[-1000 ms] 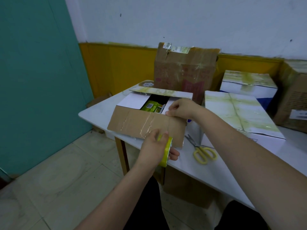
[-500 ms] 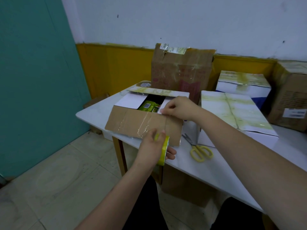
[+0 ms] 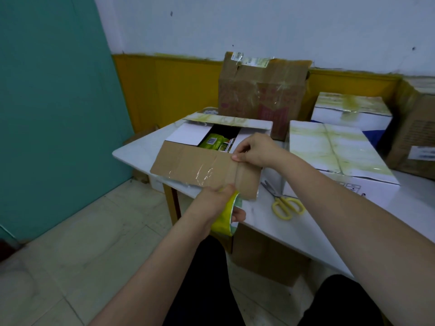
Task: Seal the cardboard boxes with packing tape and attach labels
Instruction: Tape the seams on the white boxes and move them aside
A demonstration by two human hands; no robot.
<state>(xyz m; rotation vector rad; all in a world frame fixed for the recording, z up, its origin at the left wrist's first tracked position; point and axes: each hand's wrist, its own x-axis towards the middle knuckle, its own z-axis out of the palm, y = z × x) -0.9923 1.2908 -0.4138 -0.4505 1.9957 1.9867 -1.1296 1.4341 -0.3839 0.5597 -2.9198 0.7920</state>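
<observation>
Nearest me, my left hand (image 3: 215, 200) is curled round the yellow-green roll of packing tape (image 3: 227, 216), held just below the free edge of the brown cardboard flap (image 3: 204, 169) that hangs out toward me over the table edge. A strip of tape appears to run up from the roll across the flap's right end; glare makes its edges hard to trace. Further in, my right hand (image 3: 255, 150) pinches at the flap's hinge edge, thumb and forefinger closed on what I judge to be the tape's leading end, though the end itself is too faint to confirm. The open white cardboard box (image 3: 186, 135) sits just beyond, near the corner of the white table (image 3: 313, 234); green packets (image 3: 211, 142) show inside, far flap raised. Key relation: the flap's long axis runs left to right, the tape crosses it near to far, roll at the near end, so the left hand is the closer one. My guess is the flap must fold shut before any strip can bridge the seam. Yellow-handled scissors (image 3: 283, 203) lie right of the flap, near my right forearm. Beyond: a taped white box (image 3: 336, 151), another white box (image 3: 350, 109) behind it, a tall brown carton (image 3: 261, 90), and a brown box with a label (image 3: 416, 137) at far right.
</observation>
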